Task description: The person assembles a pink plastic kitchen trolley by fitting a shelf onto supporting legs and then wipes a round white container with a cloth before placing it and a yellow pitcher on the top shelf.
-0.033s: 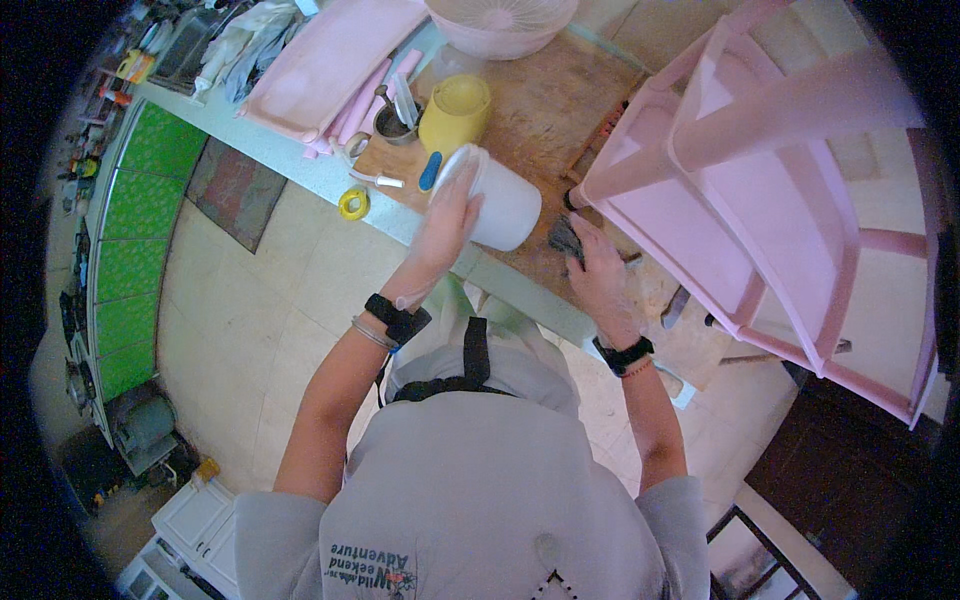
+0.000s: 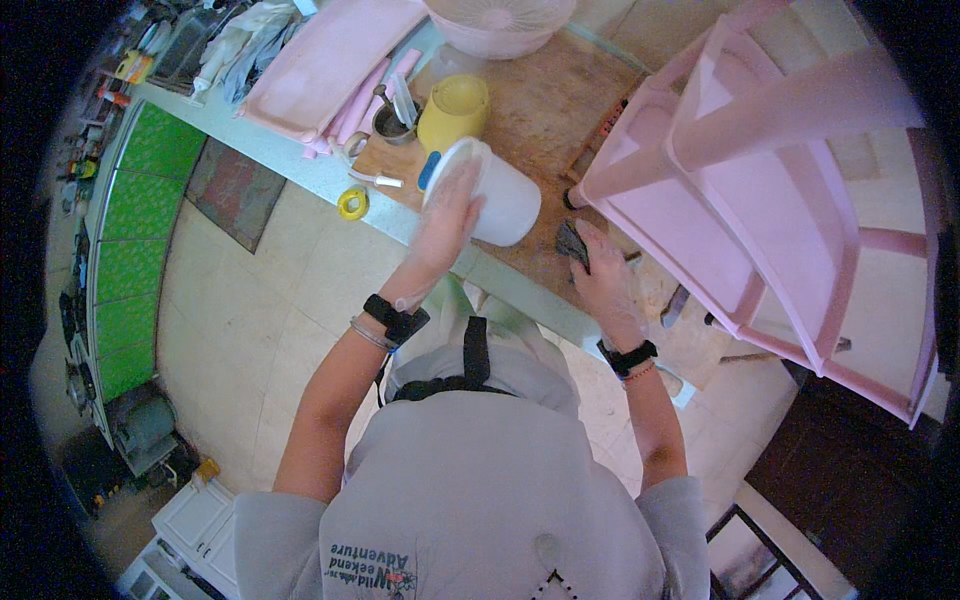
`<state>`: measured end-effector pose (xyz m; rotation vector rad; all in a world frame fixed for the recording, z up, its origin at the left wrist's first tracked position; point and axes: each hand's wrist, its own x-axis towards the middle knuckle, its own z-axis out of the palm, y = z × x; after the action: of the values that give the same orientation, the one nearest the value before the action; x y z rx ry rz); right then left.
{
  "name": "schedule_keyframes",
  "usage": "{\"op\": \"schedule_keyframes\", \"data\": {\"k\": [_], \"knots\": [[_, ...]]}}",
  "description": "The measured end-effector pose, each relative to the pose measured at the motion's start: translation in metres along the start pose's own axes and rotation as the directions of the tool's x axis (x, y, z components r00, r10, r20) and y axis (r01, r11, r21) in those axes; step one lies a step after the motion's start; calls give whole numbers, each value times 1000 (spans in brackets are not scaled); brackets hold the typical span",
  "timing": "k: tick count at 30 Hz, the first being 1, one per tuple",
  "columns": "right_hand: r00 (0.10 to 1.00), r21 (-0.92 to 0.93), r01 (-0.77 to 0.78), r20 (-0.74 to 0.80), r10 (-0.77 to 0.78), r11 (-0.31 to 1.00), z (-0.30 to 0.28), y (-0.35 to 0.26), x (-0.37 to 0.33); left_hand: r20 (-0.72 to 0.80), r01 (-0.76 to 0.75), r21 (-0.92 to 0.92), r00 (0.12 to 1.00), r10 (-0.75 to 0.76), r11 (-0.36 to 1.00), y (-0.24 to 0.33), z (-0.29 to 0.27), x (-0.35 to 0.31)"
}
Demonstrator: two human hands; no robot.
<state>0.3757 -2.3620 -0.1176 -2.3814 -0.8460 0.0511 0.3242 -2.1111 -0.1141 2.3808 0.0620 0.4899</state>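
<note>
A white plastic tub (image 2: 505, 200) lies tilted over the bench, its rim toward the upper left. My left hand (image 2: 452, 215), in a thin clear glove, is closed on that rim, with the fingers partly inside. To the tub's right my right hand (image 2: 604, 270), also gloved, grips a dark grey scouring pad (image 2: 572, 243). The pad is a short gap away from the tub's base. Just behind the tub stands a yellow container (image 2: 454, 112), and a blue-handled tool (image 2: 429, 170) shows partly beside the rim.
A pink tiered shelf rack (image 2: 690, 210) stands at the right over the wooden board (image 2: 560, 110). Farther back are a pink tray (image 2: 325, 65), a pink basket (image 2: 500, 38) and a metal cup (image 2: 392, 125). Yellow tape (image 2: 353, 203) lies at the bench's front edge.
My right hand has shifted slightly right with the scouring pad, widening the gap to the tub. The tub's rim has risen a little in my left hand, covering more of the blue handle.
</note>
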Motion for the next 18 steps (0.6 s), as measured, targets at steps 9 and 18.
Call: {"op": "schedule_keyframes", "data": {"k": [9, 18], "knots": [[994, 58, -97, -50, 100, 994, -18, -30, 19, 380, -488, 270, 846, 374, 830, 23, 20, -13], [989, 181, 53, -149, -26, 982, 3, -40, 69, -104, 3, 89, 995, 6, 996, -2, -2, 27]]}}
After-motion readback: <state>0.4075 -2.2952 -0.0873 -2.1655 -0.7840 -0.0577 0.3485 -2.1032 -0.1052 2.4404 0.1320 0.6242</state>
